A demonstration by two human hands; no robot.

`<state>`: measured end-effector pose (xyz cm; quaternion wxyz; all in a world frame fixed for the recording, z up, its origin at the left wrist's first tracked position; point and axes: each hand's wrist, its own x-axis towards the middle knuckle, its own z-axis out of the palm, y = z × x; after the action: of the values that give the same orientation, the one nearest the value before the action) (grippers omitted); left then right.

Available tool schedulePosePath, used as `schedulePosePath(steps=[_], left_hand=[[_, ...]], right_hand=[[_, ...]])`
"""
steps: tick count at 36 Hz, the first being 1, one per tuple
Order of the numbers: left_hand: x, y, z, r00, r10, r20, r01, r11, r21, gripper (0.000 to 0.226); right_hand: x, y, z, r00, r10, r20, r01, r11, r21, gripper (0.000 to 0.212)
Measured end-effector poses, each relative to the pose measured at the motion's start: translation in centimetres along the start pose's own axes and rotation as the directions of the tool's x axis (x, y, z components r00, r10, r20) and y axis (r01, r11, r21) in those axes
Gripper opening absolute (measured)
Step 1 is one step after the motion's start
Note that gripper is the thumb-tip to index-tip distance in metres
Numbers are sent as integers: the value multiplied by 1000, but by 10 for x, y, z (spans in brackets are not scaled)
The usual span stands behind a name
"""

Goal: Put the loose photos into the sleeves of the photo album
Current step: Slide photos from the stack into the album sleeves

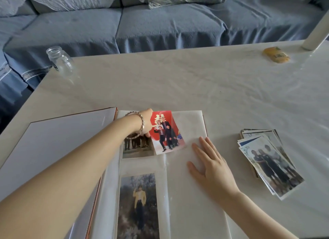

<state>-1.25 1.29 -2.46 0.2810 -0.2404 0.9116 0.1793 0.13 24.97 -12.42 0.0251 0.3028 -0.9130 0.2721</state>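
Red photo (167,131) looks thin, bendy, slick: my left hand (146,122) pinches its edge; my right hand (208,164), fingers straight, flattens the album page (188,124).

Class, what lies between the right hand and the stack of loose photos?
Nothing: bare table separates right hand from photo stack, per the head view.
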Motion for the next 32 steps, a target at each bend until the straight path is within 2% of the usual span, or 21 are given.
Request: schedulePosePath(steps=[4,8,13,18,22,25,29,32], left_hand=[[-2,-2,-15,998,25,60,-32,992,124,23],[-2,-4,-15,994,61,91,-70,993,97,23],[2,-8,-4,995,101,21,-102,993,56,26],[3,-6,7,978,132,-160,-153,980,-127,41],[-3,-6,10,947,167,-276,-211,968,-138,39],[-8,-6,10,947,154,-283,-193,974,-115,36],[-13,-3,7,961,139,-241,-170,979,-113,15],[-12,-1,3,966,129,-226,-154,983,-95,18]], right_hand=[[-2,0,0,1000,7,0,-7,1000,2,57],[-2,-1,0,1000,13,-8,-13,1000,7,58],[-1,0,-1,1000,22,15,-22,1000,20,61],[-1,-1,-1,1000,13,3,-13,1000,21,63],[-2,-1,-3,1000,8,9,-8,999,33,69],[-1,-2,-3,1000,8,19,-9,999,32,67],[-1,-1,-1,1000,10,-2,-10,1000,19,59],[-2,0,0,1000,11,-9,-11,1000,19,58]])
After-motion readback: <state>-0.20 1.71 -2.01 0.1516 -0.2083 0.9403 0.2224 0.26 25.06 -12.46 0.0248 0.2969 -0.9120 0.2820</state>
